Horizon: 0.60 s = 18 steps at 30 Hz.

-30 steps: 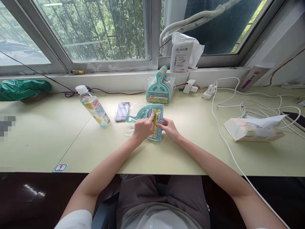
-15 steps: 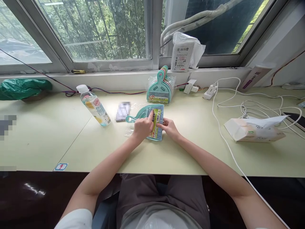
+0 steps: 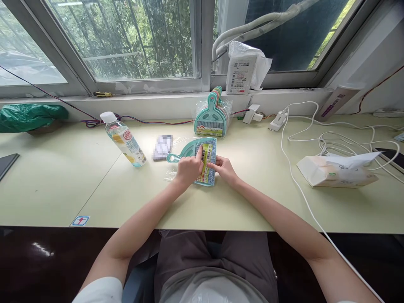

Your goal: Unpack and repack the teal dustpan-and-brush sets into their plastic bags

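A small teal dustpan (image 3: 191,148) lies on the table with its handle pointing left. Its brush has blue-grey bristles (image 3: 211,166) along the right side, and a yellow-green label (image 3: 207,156) crosses them. My left hand (image 3: 189,168) is closed over the dustpan and brush set, its index finger laid along the label; the grip beneath is hidden. On the right edge, my right hand (image 3: 224,169) pinches the set, thumb on top by the label. Behind stands a bagged stack of similar dustpan sets (image 3: 211,118).
A drink bottle (image 3: 124,141) and a blurred small packet (image 3: 163,147) are to the left. Clear plastic wrap (image 3: 171,174) lies beside the dustpan. At right are a tissue pack (image 3: 337,170), white cables (image 3: 292,168) and a power adapter (image 3: 278,121). A green bag (image 3: 33,115) sits far left.
My hands and the dustpan set hold the same position. The view has shifted very slightly; a dark flat object at the left edge, blurred before, now shows plainly.
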Motion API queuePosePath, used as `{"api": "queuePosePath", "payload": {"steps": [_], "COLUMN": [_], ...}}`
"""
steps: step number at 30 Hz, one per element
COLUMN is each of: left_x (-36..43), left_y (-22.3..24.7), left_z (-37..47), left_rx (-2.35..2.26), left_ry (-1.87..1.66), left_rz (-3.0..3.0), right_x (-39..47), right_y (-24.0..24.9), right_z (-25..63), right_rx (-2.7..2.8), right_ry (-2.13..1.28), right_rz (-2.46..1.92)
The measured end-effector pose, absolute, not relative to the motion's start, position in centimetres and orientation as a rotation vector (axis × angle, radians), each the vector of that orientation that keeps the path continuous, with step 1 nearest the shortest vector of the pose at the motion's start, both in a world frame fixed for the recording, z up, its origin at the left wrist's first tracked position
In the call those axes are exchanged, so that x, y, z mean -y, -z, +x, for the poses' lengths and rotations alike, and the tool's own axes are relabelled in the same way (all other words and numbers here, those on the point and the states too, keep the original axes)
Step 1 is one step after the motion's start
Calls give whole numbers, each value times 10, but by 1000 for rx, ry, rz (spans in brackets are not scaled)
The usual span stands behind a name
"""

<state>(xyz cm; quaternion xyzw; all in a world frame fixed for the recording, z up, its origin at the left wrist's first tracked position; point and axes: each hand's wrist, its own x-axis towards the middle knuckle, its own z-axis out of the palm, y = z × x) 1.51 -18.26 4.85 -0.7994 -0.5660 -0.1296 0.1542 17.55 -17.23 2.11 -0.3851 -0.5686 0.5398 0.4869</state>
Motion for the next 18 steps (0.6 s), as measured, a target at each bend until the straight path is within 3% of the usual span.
{"api": "queuePosePath", "payload": {"steps": [18], "left_x": [184], "left_y": [-41], "left_z": [18], "left_rx": [1465], "left_ry": [603], "left_rz": [-2394], "right_x": [172], "right_y": [-19], "right_z": [176], "right_rx": [1376], "right_ry": [-1318], "right_rz": [-890]}}
